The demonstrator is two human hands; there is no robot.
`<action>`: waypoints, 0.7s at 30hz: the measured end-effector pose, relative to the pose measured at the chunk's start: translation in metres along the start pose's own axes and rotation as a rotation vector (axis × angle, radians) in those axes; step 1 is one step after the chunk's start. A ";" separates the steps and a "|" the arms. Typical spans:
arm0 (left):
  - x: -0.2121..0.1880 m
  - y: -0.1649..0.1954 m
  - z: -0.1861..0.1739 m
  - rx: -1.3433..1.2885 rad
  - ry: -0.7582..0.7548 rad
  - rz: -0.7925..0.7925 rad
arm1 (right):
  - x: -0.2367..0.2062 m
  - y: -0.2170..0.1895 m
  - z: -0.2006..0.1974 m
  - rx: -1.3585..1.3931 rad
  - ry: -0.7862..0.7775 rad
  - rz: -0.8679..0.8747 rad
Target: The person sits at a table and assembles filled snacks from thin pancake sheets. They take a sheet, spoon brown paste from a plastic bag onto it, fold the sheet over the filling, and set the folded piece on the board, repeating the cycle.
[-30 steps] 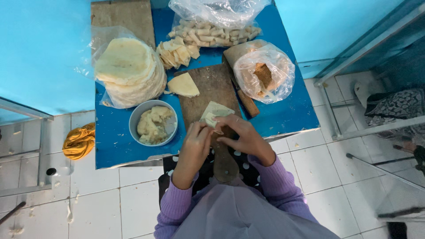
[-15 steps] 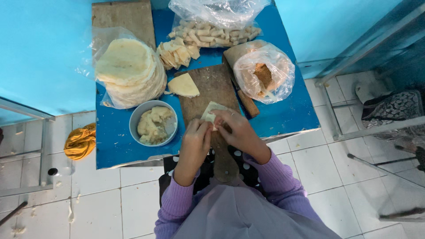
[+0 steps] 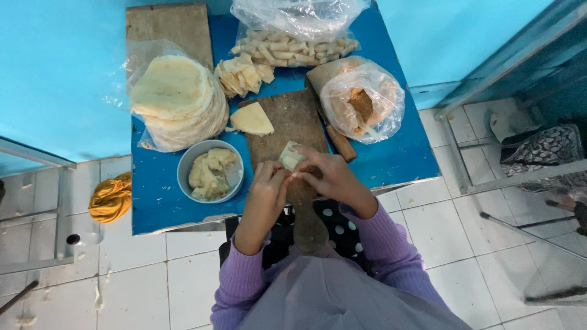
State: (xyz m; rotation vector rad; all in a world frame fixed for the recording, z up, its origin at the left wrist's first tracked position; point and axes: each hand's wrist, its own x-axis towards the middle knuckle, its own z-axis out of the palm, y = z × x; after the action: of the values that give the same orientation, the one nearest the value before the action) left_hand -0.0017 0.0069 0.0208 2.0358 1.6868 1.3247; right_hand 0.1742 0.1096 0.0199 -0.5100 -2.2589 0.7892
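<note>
Both my hands work a small pale dough wrapper (image 3: 290, 156) over a dark wooden board (image 3: 293, 122) on a blue table (image 3: 391, 160). My left hand (image 3: 267, 188) pinches the wrapper's near edge. My right hand (image 3: 326, 173) closes over its right side, fingers curled around it. The wrapper is folded and partly hidden by my fingers. A triangular cut wrapper (image 3: 251, 119) lies on the board's far left corner. A grey bowl (image 3: 210, 171) of pale mashed filling stands just left of my left hand.
A stack of round flat wrappers (image 3: 177, 98) lies on plastic at the left. Folded pieces (image 3: 244, 76) and a bag of rolled pieces (image 3: 293, 47) sit at the back. A plastic bag with brown contents (image 3: 362, 104) is right. An orange cloth (image 3: 110, 197) lies on the tiled floor.
My hands have closed tighter around the wrapper and folded it smaller; it has shifted slightly toward me and the right hand covers more of it.
</note>
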 end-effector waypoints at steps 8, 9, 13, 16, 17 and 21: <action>0.009 -0.004 -0.004 0.021 -0.013 -0.065 | 0.007 -0.005 0.002 -0.173 -0.009 0.046; 0.010 -0.003 -0.004 0.037 0.002 -0.058 | 0.008 -0.006 0.002 -0.207 -0.015 0.033; 0.013 -0.004 0.000 0.053 0.040 -0.037 | 0.007 -0.009 0.001 -0.259 -0.002 -0.054; 0.015 -0.006 0.002 0.071 0.035 -0.042 | 0.007 -0.013 0.002 -0.290 0.016 -0.097; 0.016 -0.007 0.003 0.083 0.027 -0.046 | 0.007 -0.014 0.003 -0.308 0.020 -0.101; 0.012 -0.003 0.001 0.119 0.036 -0.049 | 0.010 -0.017 0.006 -0.411 0.038 -0.132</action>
State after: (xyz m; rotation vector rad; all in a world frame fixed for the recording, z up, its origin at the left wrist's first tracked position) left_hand -0.0036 0.0193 0.0242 2.0312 1.8605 1.2811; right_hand 0.1610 0.1001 0.0318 -0.5490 -2.3972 0.2440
